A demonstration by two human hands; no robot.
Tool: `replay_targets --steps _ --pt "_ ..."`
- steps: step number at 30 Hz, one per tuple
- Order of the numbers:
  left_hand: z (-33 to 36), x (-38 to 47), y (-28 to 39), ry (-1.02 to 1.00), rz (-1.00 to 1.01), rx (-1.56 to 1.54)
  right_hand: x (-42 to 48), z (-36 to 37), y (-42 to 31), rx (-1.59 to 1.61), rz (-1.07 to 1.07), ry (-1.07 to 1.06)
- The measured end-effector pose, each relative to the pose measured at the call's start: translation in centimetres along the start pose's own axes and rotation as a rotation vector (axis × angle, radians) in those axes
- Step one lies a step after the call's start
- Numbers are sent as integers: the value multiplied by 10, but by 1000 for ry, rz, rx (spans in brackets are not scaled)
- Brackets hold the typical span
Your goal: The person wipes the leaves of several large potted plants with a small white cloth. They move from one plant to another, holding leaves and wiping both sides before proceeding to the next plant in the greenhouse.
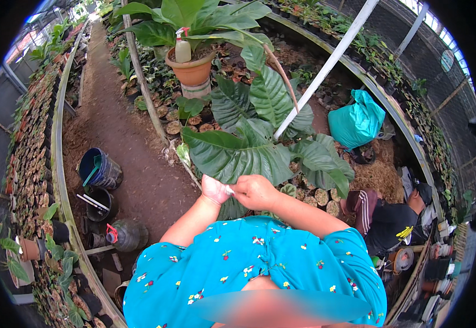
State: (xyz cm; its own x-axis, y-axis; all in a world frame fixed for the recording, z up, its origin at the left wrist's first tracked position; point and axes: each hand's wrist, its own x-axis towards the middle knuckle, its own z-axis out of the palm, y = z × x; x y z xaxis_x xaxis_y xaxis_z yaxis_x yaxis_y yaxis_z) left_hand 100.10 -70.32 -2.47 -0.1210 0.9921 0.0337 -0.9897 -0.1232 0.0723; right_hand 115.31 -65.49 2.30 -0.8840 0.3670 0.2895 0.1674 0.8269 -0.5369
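Observation:
My left hand [215, 190] and my right hand [256, 191] meet in front of my chest, over a big dark green leaf [240, 153]. Between them is a small white scrap [229, 190], perhaps tissue or cloth, pinched by my right fingers against the left hand's thumb side. The left hand's fingers are mostly hidden, so its grip cannot be made out. Beyond the leaves, a spray bottle with a red and white trigger head [183, 48] stands in a terracotta pot [193, 69] with a large-leaved plant.
A dirt path [139, 143] runs at left, beside a blue bucket [100, 168], a black bucket [100, 205] and a large plastic bottle [129, 235]. A white pole [324, 69] slants past the leaves. At right are a turquoise sack [356, 121] and a seated person [390, 221].

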Motion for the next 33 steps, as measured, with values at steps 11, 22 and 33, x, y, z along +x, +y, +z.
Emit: replay_targets --steps 11,22,33 --pt "-32 19 4 37 -137 -28 16 -39 80 -72 549 199" --pt "-57 41 -24 -122 -247 94 21 -29 103 -308 639 101" --pt "-74 43 -27 -314 -169 51 38 -14 64 -474 168 8"
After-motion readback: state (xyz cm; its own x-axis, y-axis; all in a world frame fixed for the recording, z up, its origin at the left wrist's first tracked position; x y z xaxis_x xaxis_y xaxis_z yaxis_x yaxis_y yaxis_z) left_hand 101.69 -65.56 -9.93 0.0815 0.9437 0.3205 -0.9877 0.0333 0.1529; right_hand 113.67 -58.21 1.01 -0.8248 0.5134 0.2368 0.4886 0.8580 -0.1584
